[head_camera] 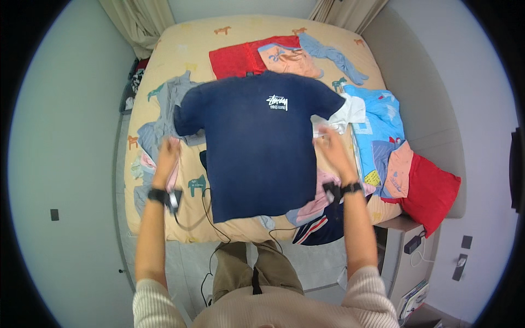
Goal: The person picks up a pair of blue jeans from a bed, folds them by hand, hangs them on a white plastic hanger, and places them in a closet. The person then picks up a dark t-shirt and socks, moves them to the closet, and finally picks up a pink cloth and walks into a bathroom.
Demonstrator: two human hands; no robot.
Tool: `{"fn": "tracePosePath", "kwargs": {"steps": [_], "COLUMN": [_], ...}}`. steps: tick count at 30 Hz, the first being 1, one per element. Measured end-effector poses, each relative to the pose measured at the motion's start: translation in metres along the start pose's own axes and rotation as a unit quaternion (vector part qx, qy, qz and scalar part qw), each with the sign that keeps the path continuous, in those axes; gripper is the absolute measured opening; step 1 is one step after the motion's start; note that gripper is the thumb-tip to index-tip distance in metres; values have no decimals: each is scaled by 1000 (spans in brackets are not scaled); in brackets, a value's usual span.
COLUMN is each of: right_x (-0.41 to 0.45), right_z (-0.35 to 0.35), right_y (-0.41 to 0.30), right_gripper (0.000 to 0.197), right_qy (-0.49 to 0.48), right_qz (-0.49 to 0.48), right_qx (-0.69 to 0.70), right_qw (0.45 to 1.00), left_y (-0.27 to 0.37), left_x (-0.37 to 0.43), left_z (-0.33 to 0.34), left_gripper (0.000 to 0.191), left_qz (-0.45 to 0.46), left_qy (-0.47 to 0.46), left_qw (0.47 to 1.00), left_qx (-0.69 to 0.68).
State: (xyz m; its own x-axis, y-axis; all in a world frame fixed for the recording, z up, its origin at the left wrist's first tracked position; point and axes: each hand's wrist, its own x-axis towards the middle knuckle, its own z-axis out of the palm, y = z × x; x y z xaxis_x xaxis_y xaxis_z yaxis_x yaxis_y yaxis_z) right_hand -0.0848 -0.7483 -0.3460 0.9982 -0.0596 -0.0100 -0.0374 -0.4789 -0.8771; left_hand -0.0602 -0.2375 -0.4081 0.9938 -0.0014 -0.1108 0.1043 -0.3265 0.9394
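Observation:
A dark navy short-sleeved T-shirt [260, 147] lies spread out flat across the middle of the bed, with white lettering on its chest. Beside its right edge is my right hand [334, 153], blurred, fingers apart, with no cloth seen in its grasp. My left hand [167, 158] is off the shirt's left side, above a strip of pink cloth [174, 176]; its fingers are blurred and partly curled, so a grip cannot be made out. Both wrists wear black straps with small devices, and dark cables run from them.
Around the shirt on the bed [184, 227] lie grey clothing [168, 102], red cloth [231, 63], a peach garment [287, 61], white cloth [352, 108], blue bedding [379, 110] and striped dark clothing [324, 229]. A red pillow [434, 184] overhangs the nightstand [404, 229]. Cables [211, 258] hang before my legs.

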Motion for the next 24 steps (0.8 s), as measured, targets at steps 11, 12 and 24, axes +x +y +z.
{"fn": "tracePosePath", "kwargs": {"steps": [11, 12, 24], "right_x": [-144, -136, -137], "right_z": [98, 118, 86], "right_y": [305, 300, 286], "right_gripper": [51, 54, 30], "right_qy": [33, 20, -6], "right_qz": [418, 424, 227], "right_qx": [200, 221, -206], "right_qw": [886, 878, 952], "left_y": [-227, -236, -177], "left_x": [-167, -164, -153], "left_z": [126, 125, 126], "left_gripper": [42, 44, 32], "left_qz": [-398, -411, -316], "left_qy": [47, 72, 70], "left_qw": [915, 908, 940], "left_qx": [-50, -38, -107]}}
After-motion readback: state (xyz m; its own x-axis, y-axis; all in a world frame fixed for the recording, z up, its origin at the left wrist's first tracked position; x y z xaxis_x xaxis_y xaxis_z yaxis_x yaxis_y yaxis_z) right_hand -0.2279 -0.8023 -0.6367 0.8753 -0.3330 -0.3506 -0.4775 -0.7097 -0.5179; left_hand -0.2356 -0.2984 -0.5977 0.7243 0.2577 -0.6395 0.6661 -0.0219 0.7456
